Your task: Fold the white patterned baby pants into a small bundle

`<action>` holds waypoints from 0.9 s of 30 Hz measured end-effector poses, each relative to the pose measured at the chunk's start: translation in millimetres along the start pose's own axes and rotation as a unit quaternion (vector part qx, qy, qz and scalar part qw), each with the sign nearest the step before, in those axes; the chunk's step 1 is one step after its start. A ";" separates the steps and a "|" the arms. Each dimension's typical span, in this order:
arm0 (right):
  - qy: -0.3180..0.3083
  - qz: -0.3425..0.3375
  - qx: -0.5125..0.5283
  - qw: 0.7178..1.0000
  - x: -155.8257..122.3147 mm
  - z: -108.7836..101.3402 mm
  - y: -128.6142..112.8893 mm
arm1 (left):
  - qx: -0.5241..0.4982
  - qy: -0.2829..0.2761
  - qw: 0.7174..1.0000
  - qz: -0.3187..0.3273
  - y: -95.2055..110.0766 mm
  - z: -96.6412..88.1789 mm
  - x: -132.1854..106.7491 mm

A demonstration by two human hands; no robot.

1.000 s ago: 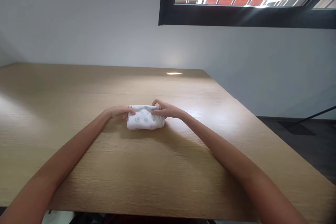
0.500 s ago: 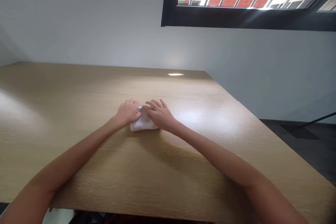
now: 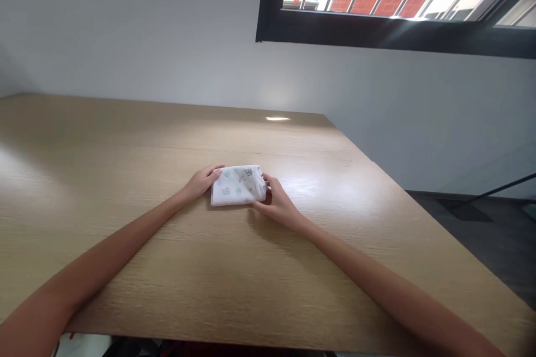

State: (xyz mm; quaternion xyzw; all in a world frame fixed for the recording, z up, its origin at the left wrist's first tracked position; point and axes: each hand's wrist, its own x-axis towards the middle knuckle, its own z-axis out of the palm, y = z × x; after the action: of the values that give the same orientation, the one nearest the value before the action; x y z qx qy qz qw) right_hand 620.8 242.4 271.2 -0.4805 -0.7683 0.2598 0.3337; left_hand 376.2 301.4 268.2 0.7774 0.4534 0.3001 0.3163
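Observation:
A folded white cloth [image 3: 238, 185] with small greenish-grey printed figures lies on the wooden table. Its right end looks thicker and rounded where the layers bend. My left hand [image 3: 204, 181] is closed on the cloth's upper left corner, thumb on top, other fingers partly hidden behind it. At the right end, my right hand [image 3: 277, 201] grips the cloth, its thumb at the lower right corner and its fingers round the far side.
The light wooden table [image 3: 167, 268] stretches to a grey wall [image 3: 146, 28]. Above its far right side is a dark-framed window [image 3: 377, 30] with bars. A thin dark pole [image 3: 502, 187] slants over the floor on the right.
My hands have moved apart from the top of the cloth to its two ends. More of its printed surface shows now. My right hand has shifted right and turned sideways.

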 end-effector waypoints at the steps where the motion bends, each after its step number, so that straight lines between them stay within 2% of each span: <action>1: 0.000 0.005 0.035 0.999 -3.6 0.3 -0.9 | -0.030 0.004 1.000 -0.008 1.8 0.0 -4.0; 5: 0.016 0.034 0.119 0.992 3.7 6.2 -1.0 | -0.142 0.055 0.986 -0.066 17.3 11.0 -37.6; 7: 0.039 0.046 0.132 0.989 17.3 10.3 1.9 | -0.140 0.068 0.984 -0.087 28.3 18.1 -60.3; 11: 0.047 0.049 0.136 0.988 37.0 16.7 6.9 | -0.093 0.036 0.992 -0.078 45.8 26.4 -91.2; 15: 0.056 0.050 0.111 0.991 25.2 19.1 -3.7 | 0.054 0.080 0.992 -0.079 42.7 31.4 -86.9; 17: 0.051 0.012 0.090 0.995 12.4 22.7 -17.4 | 0.142 0.090 0.981 -0.093 37.9 35.1 -77.5; 19: 0.030 -0.036 0.054 0.997 0.7 29.8 -34.0 | 0.155 0.070 0.981 -0.088 36.6 38.6 -68.2; 21: 0.022 -0.043 0.026 0.998 -8.5 37.8 -49.3 | 0.078 0.041 0.995 -0.046 40.8 41.6 -61.5; 23: 0.038 -0.004 0.023 0.999 -18.1 41.7 -60.5 | -0.046 0.012 0.999 0.005 50.8 45.7 -59.3; 25: 0.058 0.042 0.036 0.997 -33.9 35.8 -67.2 | -0.165 -0.017 0.985 0.035 65.4 55.2 -63.0; 27: 0.071 0.071 0.037 0.994 -60.9 17.0 -71.0 | -0.264 -0.054 0.962 0.050 83.1 75.4 -72.7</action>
State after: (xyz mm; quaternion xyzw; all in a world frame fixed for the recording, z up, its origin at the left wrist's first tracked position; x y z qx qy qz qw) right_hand 587.0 156.9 295.4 -0.5381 -0.6967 0.2763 0.3856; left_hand 446.0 187.4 271.9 0.7034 0.3008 0.3819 0.5185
